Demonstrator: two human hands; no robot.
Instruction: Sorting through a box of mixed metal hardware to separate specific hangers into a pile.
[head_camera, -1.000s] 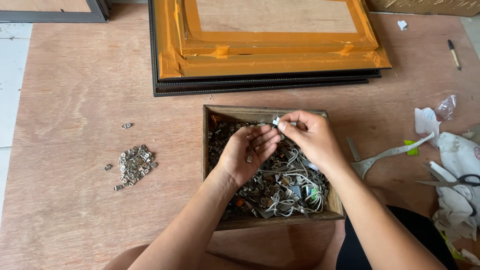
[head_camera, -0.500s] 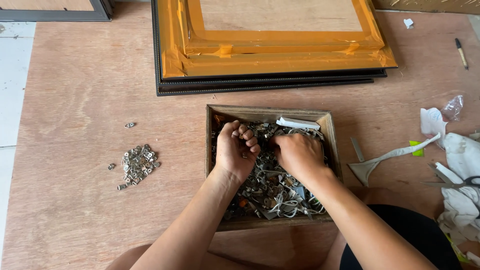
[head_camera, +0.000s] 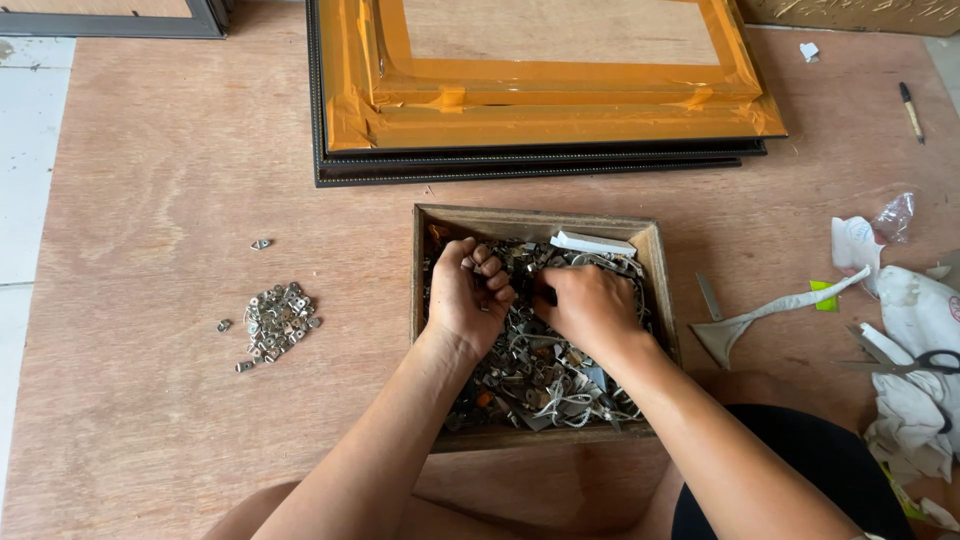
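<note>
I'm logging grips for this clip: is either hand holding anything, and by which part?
Cannot be told: both the left hand and right hand are curled down into the metal bits in the wooden box.

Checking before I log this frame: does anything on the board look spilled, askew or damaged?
Nothing looks damaged. A small pile of metal clips lies on the plywood left of the wooden box, with a few strays around it. Both hands, left hand and right hand, dig in the box's tangled hardware. Crumpled rags clutter the right edge.
</note>
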